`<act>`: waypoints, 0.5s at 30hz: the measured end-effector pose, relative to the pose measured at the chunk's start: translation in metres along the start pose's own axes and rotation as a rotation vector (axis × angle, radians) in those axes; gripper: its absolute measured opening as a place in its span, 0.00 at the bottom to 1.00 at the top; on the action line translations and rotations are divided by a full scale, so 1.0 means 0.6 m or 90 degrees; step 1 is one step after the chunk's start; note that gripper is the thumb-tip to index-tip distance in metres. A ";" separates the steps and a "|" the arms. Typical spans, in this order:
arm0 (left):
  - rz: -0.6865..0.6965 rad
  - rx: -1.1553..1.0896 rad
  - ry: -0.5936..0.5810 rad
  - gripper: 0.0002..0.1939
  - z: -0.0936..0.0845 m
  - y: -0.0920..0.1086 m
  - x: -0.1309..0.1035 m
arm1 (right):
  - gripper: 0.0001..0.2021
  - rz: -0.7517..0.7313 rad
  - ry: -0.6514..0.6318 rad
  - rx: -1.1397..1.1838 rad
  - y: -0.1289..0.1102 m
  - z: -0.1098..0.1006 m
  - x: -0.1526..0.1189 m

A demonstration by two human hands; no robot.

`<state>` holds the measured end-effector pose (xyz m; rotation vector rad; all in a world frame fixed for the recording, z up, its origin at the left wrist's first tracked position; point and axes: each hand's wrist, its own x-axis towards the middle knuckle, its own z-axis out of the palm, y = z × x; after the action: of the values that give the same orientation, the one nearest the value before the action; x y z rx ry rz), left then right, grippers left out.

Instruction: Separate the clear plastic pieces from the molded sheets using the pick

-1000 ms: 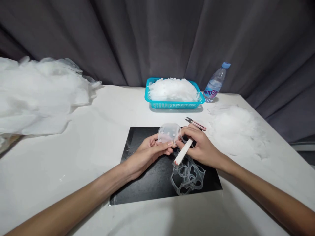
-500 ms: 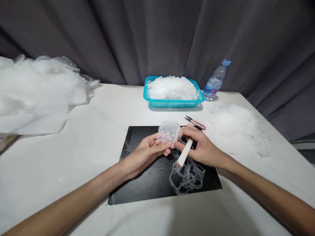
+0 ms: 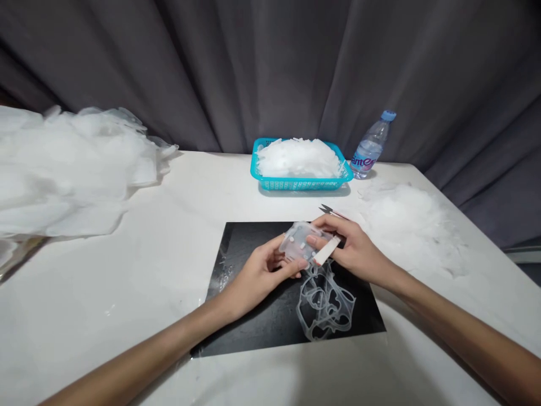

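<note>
Head view, left to right. Big white fluffy heap (image 3: 67,169) far left on the white table (image 3: 147,270), well apart from the hands. Black mat (image 3: 253,316) at centre; both hands work above it.

Left hand (image 3: 257,273) comes in from lower left, fingers curled, thumb and fingertips pinching the near-left edge of the translucent plastic piece (image 3: 301,245). Piece is held just above the mat, tilted, its long axis running roughly left-near to right-far, small white studs showing on its face.

Right hand (image 3: 353,248) comes from lower right, closed around a short white stick tool (image 3: 326,252), red tip pointing left-down and touching the piece's right edge. Both hands meet at the piece; left one carries it, right one is on the tool side.

Clear trimmed web of plastic (image 3: 325,304) hangs from the piece onto the mat, near side.

Behind: teal basket (image 3: 302,181) with white bits, snips (image 3: 332,212) just beyond the right hand, water bottle (image 3: 372,148), another white pile (image 3: 406,220) far right.
</note>
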<state>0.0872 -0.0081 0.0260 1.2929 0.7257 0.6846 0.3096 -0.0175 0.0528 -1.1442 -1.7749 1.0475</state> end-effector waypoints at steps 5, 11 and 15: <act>0.064 0.269 0.143 0.17 -0.003 0.003 -0.011 | 0.09 -0.012 -0.019 -0.066 -0.021 -0.023 0.000; 0.183 0.561 0.272 0.34 0.004 0.006 -0.031 | 0.18 0.050 -0.185 -0.050 -0.055 -0.065 -0.001; 0.200 0.707 0.131 0.55 0.015 0.002 -0.041 | 0.21 0.068 -0.359 -0.271 -0.049 -0.067 -0.012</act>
<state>0.0796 -0.0329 0.0304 2.4101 1.1533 0.6798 0.3391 -0.0229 0.0934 -1.2865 -2.4948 1.1671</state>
